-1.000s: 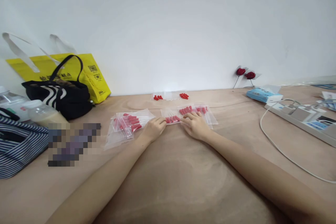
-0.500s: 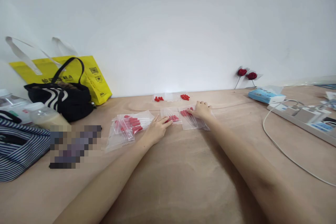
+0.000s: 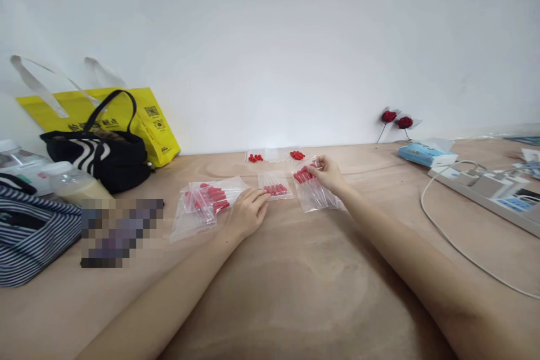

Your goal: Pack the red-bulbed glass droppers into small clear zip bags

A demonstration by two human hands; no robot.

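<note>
My right hand (image 3: 331, 174) pinches the top edge of a clear zip bag (image 3: 318, 200), which is raised at its far end. Inside it lie several slim pieces with red ends (image 3: 304, 174). Lying low on the table, my left hand (image 3: 250, 211) has its fingers stretched out, their tips close to a smaller clear bag (image 3: 276, 179) of similar red-ended pieces; whether they touch it I cannot tell. Left of that hand, overlapping clear bags (image 3: 189, 225) hold more red-ended pieces.
Against the wall lie more clear bags with red pieces (image 3: 255, 158). A black bag (image 3: 113, 166), a yellow bag (image 3: 162, 138), a bottle (image 3: 78, 183) and a striped bag (image 3: 37, 242) crowd the left. A tissue pack (image 3: 424, 153) and power strip (image 3: 514, 211) with a cable are right.
My right hand has gone from resting over the bag to lifting its far edge. My left hand has drawn back slightly, uncovering the small middle bag.
</note>
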